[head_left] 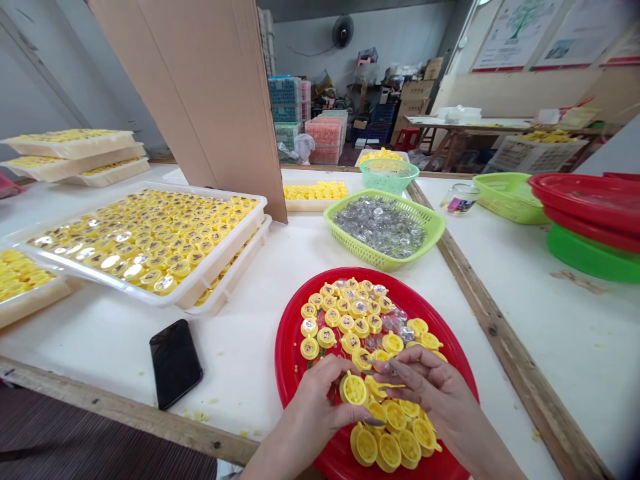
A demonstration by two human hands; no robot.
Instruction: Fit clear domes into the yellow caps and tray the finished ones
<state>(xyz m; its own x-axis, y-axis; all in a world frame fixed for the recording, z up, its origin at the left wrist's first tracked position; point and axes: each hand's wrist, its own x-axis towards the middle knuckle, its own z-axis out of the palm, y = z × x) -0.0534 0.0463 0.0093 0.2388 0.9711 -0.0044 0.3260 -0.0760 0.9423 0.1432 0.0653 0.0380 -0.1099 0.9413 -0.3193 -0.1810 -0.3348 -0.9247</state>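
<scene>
Over the near part of a red round tray (295, 347), my left hand (315, 413) pinches a small yellow round plastic piece (354, 389) between thumb and fingers. My right hand (430, 390) is beside it, fingers curled and touching the same piece or the ones around it; what it holds I cannot make out. The tray carries many yellow pieces (345, 313), some laid in rows with clear domes on them, others loose in a pile (395, 440) under my hands.
A green basket of clear domes (384, 227) stands behind the tray. White trays of finished yellow pieces (150, 233) fill the left. A black phone (175, 361) lies near the table edge. Red and green trays (590, 213) are stacked right. A cardboard sheet (210, 93) stands upright.
</scene>
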